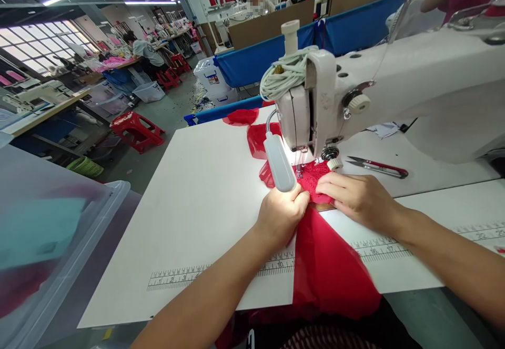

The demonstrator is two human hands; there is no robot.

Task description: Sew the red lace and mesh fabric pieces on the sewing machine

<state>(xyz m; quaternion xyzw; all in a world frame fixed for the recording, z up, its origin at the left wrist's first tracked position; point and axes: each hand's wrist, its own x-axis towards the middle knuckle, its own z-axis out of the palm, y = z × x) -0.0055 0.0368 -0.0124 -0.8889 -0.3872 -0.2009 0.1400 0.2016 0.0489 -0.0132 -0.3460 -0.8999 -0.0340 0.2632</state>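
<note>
Red fabric (331, 265) runs from under the sewing machine's needle area down over the table's front edge. A lacy red part (311, 176) lies beneath the presser foot (300, 170) of the white sewing machine (379, 91). My left hand (282, 212) is closed on the red fabric just in front of the needle, thumb and fingers pinched together. My right hand (355, 199) rests to the right of the needle, its fingers stretched flat on the lacy part. A grey lamp (279, 162) on a bent neck hangs over my left hand and partly hides the fabric.
Red-handled thread snips (379, 167) lie right of the needle. Sheer red pieces (258, 141) sit behind the lamp. A printed ruler (177, 278) runs along the white table (197, 196). A clear plastic bin (94, 233) stands left; a red stool (137, 129) and other people are beyond.
</note>
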